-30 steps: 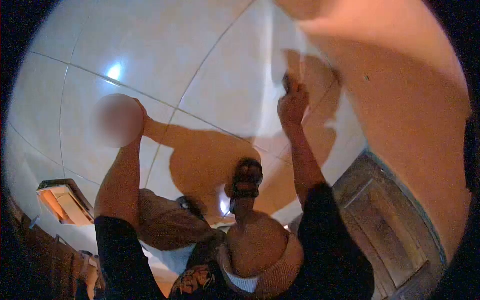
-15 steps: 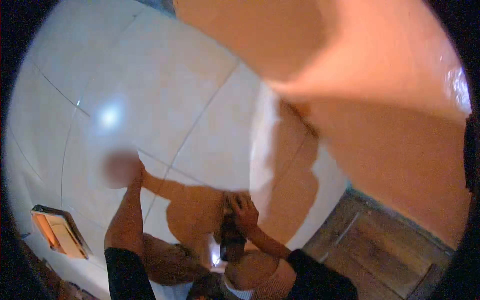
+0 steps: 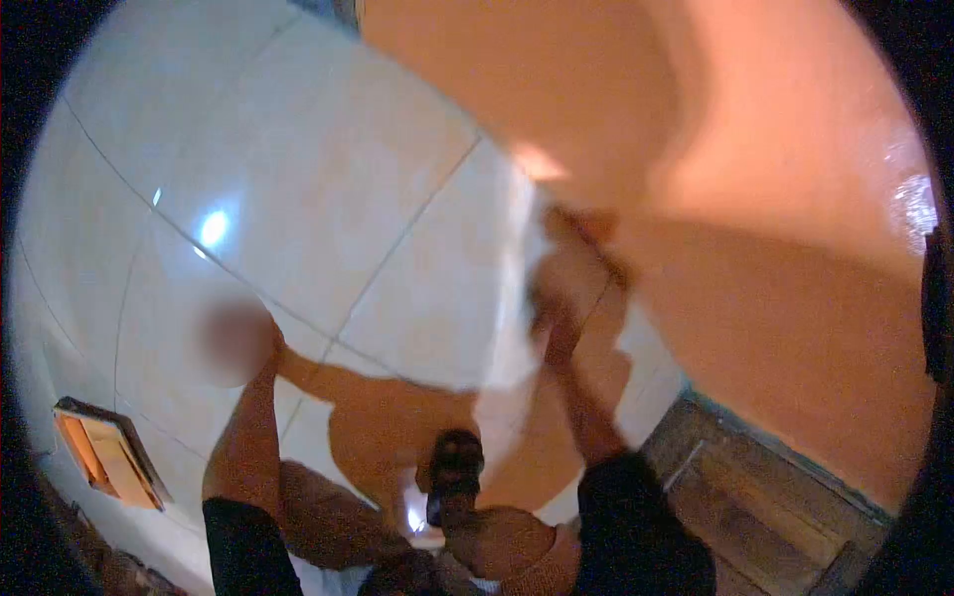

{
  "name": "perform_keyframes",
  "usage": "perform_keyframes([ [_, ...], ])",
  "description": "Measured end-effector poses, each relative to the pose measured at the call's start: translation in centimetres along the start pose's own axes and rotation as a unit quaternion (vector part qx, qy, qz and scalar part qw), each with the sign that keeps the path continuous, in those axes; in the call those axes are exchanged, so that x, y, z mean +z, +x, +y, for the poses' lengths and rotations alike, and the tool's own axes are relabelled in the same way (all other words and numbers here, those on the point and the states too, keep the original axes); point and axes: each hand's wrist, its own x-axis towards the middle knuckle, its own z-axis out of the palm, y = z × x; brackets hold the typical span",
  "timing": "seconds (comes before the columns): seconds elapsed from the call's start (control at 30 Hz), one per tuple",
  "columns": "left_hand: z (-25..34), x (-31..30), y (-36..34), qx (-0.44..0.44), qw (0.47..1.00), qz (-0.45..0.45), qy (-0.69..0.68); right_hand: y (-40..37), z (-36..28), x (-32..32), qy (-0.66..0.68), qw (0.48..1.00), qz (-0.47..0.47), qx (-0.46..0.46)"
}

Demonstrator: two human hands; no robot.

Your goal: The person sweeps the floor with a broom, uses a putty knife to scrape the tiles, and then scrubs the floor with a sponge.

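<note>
My left hand (image 3: 260, 336) is over the pale tiled floor (image 3: 298, 179) on the left, with the arm stretched forward. A round blur covers most of it, so its fingers and anything in them are hidden. My right hand (image 3: 556, 313) reaches toward the foot of the orange wall. Motion smears its fingers, and I cannot make out whether it holds anything. Between my arms, a dark sandal-like shoe (image 3: 455, 467) shows at the end of my bent leg (image 3: 502, 541). The right hand is apart from this shoe.
The orange wall (image 3: 795, 298) rises on the right, with a small brown piece (image 3: 591, 226) at its base. A wooden panel (image 3: 765, 507) lies at lower right. On the left is a dark-framed rectangular thing (image 3: 111, 454). Shadows of my body fall across floor and wall.
My right hand has moved from beside the dark shoe, forward and right toward the wall's base. The shoe now shows uncovered. My left hand stays in nearly the same place.
</note>
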Motion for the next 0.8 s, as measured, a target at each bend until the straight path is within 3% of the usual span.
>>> perform_keyframes([
  [0.07, -0.6, 0.6, -1.4, 0.004, 1.000, 0.012, 0.020, 8.4, 1.5, -1.0, 0.024, 0.998, -0.003, 0.063],
  [0.1, 0.1, 0.8, -0.4, 0.004, 0.999, 0.000, 0.036, 8.8, 1.5, -0.4, 0.013, 0.998, -0.007, 0.065],
  [0.23, 0.1, -0.2, -0.9, 0.007, 1.000, 0.012, 0.006, -9.6, -1.5, 1.2, -0.041, 0.999, -0.001, -0.032],
  [0.3, 0.2, 0.7, -0.6, -0.001, 1.000, 0.013, 0.013, -12.8, -0.8, 0.3, -0.032, 0.998, -0.027, -0.047],
  [0.4, -0.8, 1.8, -0.7, 0.018, 0.997, 0.081, 0.005, -4.9, 4.2, 0.8, -0.033, 0.999, -0.028, 0.014],
  [0.43, -0.5, 0.7, -0.6, 0.005, 0.999, 0.036, 0.025, -0.6, 5.7, 0.6, -0.034, 0.999, -0.025, 0.033],
  [0.5, -1.3, 3.0, -0.5, 0.003, 0.996, 0.066, 0.066, 4.7, 7.5, 0.4, -0.032, 0.997, -0.033, 0.061],
  [0.57, -0.1, 2.8, -0.5, 0.001, 0.994, 0.099, 0.052, 0.7, 8.3, 2.3, -0.082, 0.993, -0.072, 0.042],
  [0.63, -2.7, 6.4, 1.4, 0.009, 0.993, 0.114, 0.035, -6.9, 9.2, 5.2, -0.152, 0.981, -0.121, 0.000],
  [0.67, -0.3, 1.2, -0.4, -0.002, 0.997, 0.080, -0.003, -10.2, 9.5, 6.3, -0.170, 0.974, -0.148, -0.012],
  [0.8, -0.7, 4.5, 0.0, 0.002, 0.993, 0.113, 0.023, -15.4, 5.3, -0.4, -0.076, 0.970, -0.233, 0.010],
])
